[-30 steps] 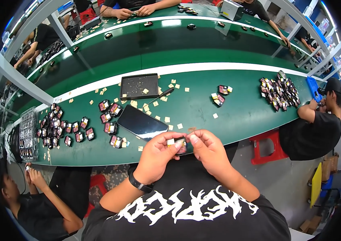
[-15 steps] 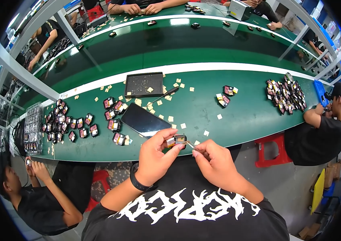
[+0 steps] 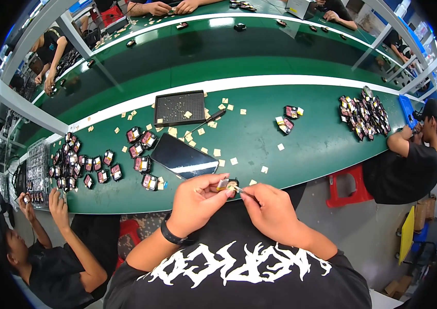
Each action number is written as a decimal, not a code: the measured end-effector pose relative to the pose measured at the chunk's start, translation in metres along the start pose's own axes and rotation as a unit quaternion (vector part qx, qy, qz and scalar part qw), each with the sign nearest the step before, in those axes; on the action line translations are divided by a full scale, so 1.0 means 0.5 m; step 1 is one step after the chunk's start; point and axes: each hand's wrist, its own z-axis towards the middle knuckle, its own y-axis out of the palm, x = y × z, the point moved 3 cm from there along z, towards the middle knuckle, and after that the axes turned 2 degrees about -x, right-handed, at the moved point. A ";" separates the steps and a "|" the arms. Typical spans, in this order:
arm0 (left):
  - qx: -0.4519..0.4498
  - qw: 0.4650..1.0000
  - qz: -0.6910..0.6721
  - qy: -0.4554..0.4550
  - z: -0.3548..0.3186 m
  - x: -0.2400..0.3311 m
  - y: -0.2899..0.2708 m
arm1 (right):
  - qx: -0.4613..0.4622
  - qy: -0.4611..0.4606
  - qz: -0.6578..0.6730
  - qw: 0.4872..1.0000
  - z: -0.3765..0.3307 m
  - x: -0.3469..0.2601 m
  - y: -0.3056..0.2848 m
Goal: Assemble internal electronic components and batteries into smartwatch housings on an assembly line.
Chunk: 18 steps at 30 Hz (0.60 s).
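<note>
Over the table's near edge, my left hand grips a small black device between thumb and fingers. A pale tab sticks out on the device's left side. My right hand is closed round thin metal tweezers, whose tips reach the device's open face. A small pale piece shows at the tips; I cannot tell whether they pinch it. Just beyond my hands lies a dark glass-faced phone. Beside it stand several similar black devices with pinkish faces.
A black tray, a dark screwdriver and scattered cream squares lie on the green table. Device piles sit left and right. Co-workers sit at both sides, near a red stool on the right.
The tweezers have tilted in closer to the device, and the device has turned slightly in my left hand. The co-worker on the left has raised and parted their hands.
</note>
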 end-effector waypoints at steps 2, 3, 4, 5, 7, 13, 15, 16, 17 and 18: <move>-0.019 0.999 -0.045 -0.020 0.005 -0.004 -0.012 | 0.005 -0.007 -0.004 1.000 0.004 0.000 0.004; -0.036 0.995 -0.088 -0.038 0.006 -0.008 -0.015 | 0.010 -0.016 -0.006 1.000 0.004 -0.002 0.005; -0.036 0.994 -0.091 -0.040 0.004 -0.009 -0.019 | 0.008 -0.013 -0.008 1.000 0.003 -0.004 0.004; -0.042 0.991 -0.115 -0.048 0.005 -0.008 -0.023 | -0.006 0.023 0.029 0.999 0.005 -0.001 0.001; -0.047 0.987 -0.142 -0.056 0.005 -0.006 -0.028 | -0.022 0.060 0.064 0.996 0.003 0.008 0.001; -0.086 0.972 -0.161 -0.146 -0.004 0.001 -0.027 | 0.048 0.174 0.382 0.906 -0.006 0.032 0.010; -0.130 0.982 -0.061 -0.123 -0.013 0.003 -0.017 | -0.001 0.147 0.282 0.948 0.007 0.020 0.013; -0.132 0.982 -0.061 -0.122 -0.016 0.006 -0.012 | -0.025 0.132 0.230 0.964 0.017 0.012 0.014; -0.138 0.986 0.010 -0.095 -0.022 0.010 -0.006 | -0.053 0.105 0.141 0.983 0.029 -0.009 0.007; -0.142 0.984 0.081 -0.068 -0.028 0.015 0.000 | -0.052 0.106 0.139 0.983 0.036 -0.010 0.011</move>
